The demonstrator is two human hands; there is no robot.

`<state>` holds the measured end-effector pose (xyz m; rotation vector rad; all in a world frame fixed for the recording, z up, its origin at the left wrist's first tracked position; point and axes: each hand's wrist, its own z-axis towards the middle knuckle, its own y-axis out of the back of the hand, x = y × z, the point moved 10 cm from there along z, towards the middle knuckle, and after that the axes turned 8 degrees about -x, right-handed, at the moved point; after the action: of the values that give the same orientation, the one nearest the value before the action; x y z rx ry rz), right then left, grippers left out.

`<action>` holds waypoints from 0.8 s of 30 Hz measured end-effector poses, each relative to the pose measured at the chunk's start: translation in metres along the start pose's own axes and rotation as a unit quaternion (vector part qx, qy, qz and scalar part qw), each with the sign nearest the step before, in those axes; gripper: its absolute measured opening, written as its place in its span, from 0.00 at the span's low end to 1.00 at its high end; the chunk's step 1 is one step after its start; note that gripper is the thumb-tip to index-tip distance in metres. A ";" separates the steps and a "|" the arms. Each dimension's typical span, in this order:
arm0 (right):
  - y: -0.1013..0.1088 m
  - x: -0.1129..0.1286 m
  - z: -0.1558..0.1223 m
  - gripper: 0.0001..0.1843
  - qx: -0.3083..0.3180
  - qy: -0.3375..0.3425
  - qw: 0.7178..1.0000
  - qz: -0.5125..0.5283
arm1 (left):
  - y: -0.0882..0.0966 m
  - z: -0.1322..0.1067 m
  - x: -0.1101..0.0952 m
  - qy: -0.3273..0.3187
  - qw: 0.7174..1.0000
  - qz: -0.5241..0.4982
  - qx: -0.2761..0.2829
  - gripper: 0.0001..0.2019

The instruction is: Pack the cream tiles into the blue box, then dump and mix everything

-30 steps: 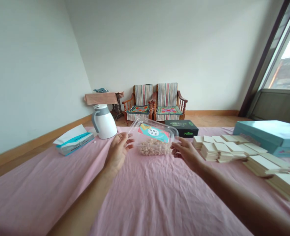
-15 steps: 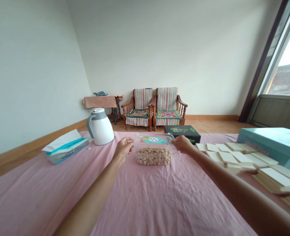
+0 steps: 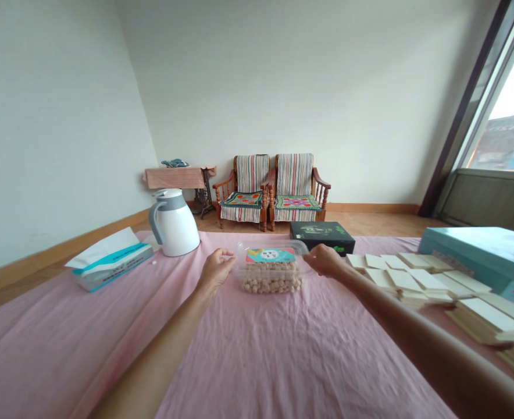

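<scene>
A clear plastic box (image 3: 271, 273) of small pale round snacks sits on the pink tablecloth (image 3: 257, 349), its lid with a colourful label lying down over it. My left hand (image 3: 216, 271) curls its fingers against the box's left end. My right hand (image 3: 324, 260) pinches the lid's right corner. Both arms reach forward across the cloth.
A white jug (image 3: 174, 222) and a tissue box (image 3: 109, 266) stand to the left. A black box (image 3: 322, 235) lies just behind the snack box. Stacks of cream cards (image 3: 431, 285) and a teal box (image 3: 479, 253) fill the right side. Two striped chairs (image 3: 272, 189) stand by the wall.
The raised lid has come down onto the box. Both hands have moved forward with it and now rest at the box's two ends.
</scene>
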<state>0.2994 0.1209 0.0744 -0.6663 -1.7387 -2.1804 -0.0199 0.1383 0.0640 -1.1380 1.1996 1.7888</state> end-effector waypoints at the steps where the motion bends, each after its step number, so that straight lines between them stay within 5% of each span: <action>1: -0.001 -0.001 0.000 0.21 0.005 -0.003 1.000 0.007 | 0.001 0.001 0.000 -0.008 1.000 0.009 -0.003 0.12; 12: -0.022 -0.013 -0.010 0.25 0.035 -0.050 0.986 0.153 | 0.000 0.004 0.002 -0.033 0.998 0.050 -0.003 0.11; 24: -0.024 -0.006 -0.024 0.25 0.053 -0.063 0.956 0.281 | -0.019 -0.011 0.008 0.056 0.993 -0.042 0.090 0.18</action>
<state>0.2890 0.1034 0.0468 -1.1291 -1.4707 -1.6727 -0.0028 0.1347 0.0478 -1.1788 1.3295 1.5381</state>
